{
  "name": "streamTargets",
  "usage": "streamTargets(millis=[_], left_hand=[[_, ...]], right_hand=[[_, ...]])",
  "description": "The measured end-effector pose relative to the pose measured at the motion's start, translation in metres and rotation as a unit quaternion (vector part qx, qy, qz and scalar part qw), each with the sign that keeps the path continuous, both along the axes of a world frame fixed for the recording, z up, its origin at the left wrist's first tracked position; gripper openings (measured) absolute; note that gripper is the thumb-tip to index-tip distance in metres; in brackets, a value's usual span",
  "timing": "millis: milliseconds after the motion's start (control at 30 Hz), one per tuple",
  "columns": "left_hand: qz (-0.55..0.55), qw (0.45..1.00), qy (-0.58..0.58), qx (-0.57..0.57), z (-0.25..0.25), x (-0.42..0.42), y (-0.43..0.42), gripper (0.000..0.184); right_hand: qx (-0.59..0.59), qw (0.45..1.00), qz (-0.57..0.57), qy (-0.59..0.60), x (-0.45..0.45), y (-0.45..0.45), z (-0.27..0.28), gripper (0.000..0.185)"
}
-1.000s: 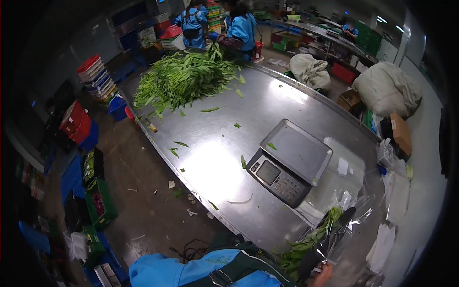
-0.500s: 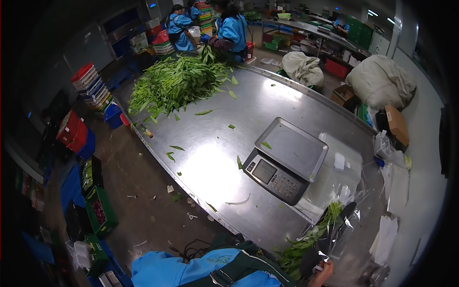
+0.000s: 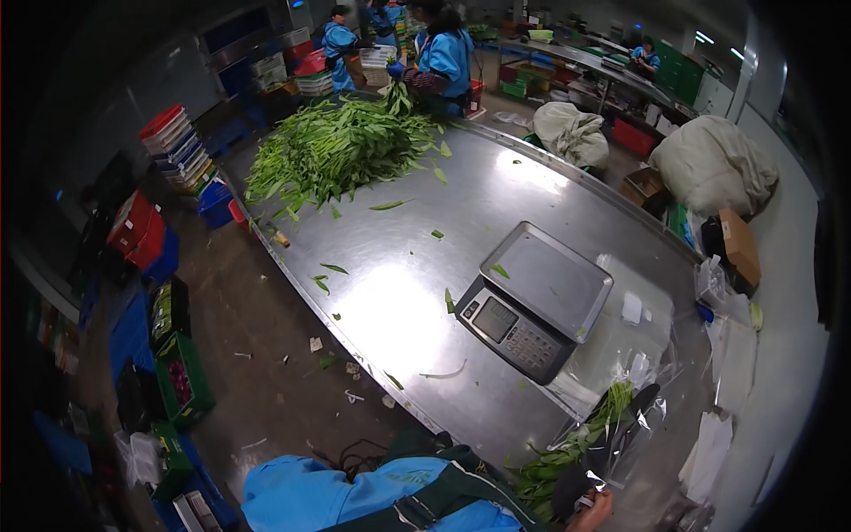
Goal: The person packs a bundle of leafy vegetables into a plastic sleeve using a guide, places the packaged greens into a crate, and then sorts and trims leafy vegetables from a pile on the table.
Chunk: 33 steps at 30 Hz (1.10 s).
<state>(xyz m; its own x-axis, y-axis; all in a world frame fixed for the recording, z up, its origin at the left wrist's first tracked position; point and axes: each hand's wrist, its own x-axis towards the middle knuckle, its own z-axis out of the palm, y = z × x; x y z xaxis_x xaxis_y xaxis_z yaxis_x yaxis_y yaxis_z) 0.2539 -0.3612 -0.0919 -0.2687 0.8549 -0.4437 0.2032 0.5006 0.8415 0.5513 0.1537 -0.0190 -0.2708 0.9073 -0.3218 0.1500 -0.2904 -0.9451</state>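
Observation:
At the bottom right, the bare fingers of my right hand (image 3: 596, 512) are closed at the edge of a clear plastic bag (image 3: 634, 452). Beside them a dark shape (image 3: 574, 488), seemingly my gloved left hand, lies along a bunch of leafy greens (image 3: 554, 465); its fingers cannot be made out. The stems of the bunch point up toward the plastic. A scale (image 3: 532, 301) stands just beyond, with one loose leaf on its pan. Flat clear bags (image 3: 634, 332) lie right of the scale.
A large heap of greens (image 3: 337, 146) covers the metal table's far left end (image 3: 390, 257). A co-worker (image 3: 446, 60) stands behind it with a gloved hand on a bunch. Stacked crates (image 3: 177, 146) are left; big sacks (image 3: 716, 164) stand right.
The view has shifted slightly. One co-worker in the back has moved left and turned, and a pale crate shows beside them. My hands stay almost in place at the greens and plastic.

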Motion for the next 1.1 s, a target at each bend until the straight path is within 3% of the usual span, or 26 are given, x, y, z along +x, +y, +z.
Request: streamTargets(millis=[700,1100], left_hand=[[0.180,0.983,-0.033,-0.017,0.013,0.013,-0.026,0.026],[0.277,0.959,-0.049,-0.020,0.021,0.018,-0.035,0.026]], right_hand=[[0.026,1.000,0.010,-0.006,0.014,0.008,-0.023,0.014],[-0.011,1.000,0.000,-0.013,0.000,-0.002,0.001,0.015]])
